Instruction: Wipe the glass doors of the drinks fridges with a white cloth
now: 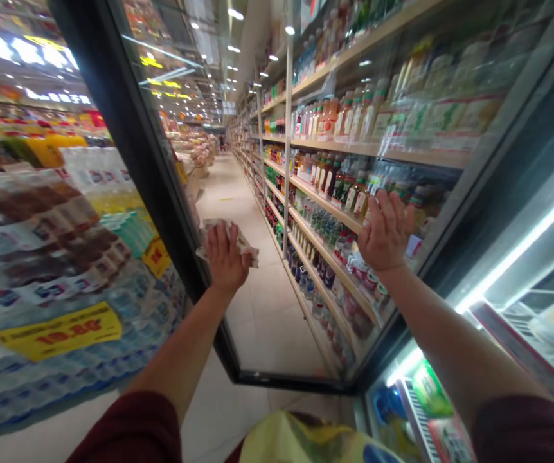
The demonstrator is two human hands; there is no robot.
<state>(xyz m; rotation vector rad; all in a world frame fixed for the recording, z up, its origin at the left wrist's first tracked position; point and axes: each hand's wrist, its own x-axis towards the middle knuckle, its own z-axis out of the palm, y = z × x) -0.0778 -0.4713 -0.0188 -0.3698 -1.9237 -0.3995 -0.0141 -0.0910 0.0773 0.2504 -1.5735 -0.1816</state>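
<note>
The glass door [272,321] of a cooler, with a black frame, stands open in front of me. My left hand [227,262] presses a crumpled whitish cloth [248,248] against the left part of the glass; its fingers lie over the cloth, which sticks out on both sides. On the right part of the same pane, my right hand [385,235] rests with outstretched fingers and nothing in it. Through and on the glass I see shelves of bottles and an aisle; which parts are reflected I cannot tell.
Stacked bottle packs [40,257] stand at the left, with a yellow price sign [60,331] in front. The lit cooler interior [513,289] with packaged goods on racks lies at the right. Below the door is a pale tiled floor [219,411].
</note>
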